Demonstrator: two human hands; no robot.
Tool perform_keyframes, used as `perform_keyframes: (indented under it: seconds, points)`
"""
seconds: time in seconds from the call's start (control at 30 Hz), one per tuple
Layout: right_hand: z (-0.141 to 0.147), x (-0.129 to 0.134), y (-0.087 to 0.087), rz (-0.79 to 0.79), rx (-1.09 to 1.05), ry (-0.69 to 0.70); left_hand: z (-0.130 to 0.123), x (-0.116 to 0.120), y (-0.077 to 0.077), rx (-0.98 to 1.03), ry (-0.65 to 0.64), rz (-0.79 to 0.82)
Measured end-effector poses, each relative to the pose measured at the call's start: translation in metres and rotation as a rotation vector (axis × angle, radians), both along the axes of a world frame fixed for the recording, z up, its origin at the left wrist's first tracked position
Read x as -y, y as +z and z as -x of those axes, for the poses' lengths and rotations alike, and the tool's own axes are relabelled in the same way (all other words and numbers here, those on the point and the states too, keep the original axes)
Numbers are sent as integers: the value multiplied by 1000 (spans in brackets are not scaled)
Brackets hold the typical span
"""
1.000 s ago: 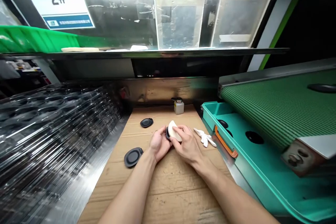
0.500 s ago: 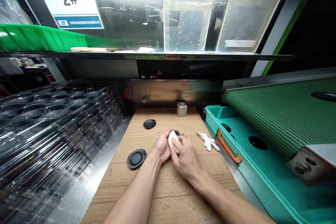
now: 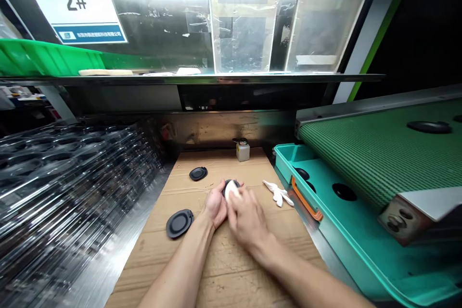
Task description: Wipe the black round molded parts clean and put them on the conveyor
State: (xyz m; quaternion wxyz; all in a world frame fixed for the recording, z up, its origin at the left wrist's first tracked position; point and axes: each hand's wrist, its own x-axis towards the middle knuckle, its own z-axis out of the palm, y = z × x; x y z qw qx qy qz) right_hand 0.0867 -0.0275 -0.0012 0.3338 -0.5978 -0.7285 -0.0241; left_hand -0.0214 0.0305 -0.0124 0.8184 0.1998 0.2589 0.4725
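While we read sign "2#" (image 3: 74,7) overhead, left hand (image 3: 215,204) holds black oval part (image 3: 228,184) half-closed, over cardboard sheet (image 3: 224,274); right hand (image 3: 246,219), blurred, curls around white pad (image 3: 231,190) pressed on part.

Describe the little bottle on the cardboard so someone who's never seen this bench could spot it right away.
Find the cardboard sheet on the bench, with the teal tray along its right side. At the sheet's far edge stands a small white bottle with a dark cap. Unlike the black oval pad lying flat nearby, it stands upright.
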Motion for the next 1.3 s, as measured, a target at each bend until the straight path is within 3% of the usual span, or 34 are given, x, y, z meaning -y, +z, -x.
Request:
perform_keyframes:
  seconds: [0.17,0.27,0.4,0.53,0.63,0.77,0.93,1.2,1.3]
  points:
    - [0,-1,0,42,-23,-94,0,1,1,-26,51,-23]
    - [1,0,-2,31,9,-17,0,1,1,-11,30,0]
    - [2,0,-2,79,-18,-126,-1,0,0,-19,77,-31]
    - [0,1,-2,73,9,-47,-1,1,1,-17,43,14]
    - [-1,3,-2,122,-2,-107,-2,3,4,-54,87,-10]
    - [-4,2,-2,64,50,41,-2,4,6,-42,10,-12]
    - [-25,-15,-1,74,-47,-73,-4,3,4,-92,41,-63]
    - [-26,-12,-7,129,-227,-3,-6,1,8,-49,44,-65]
    - [-28,-11,-5,113,-177,120,-6,2,6,-30,46,-59]
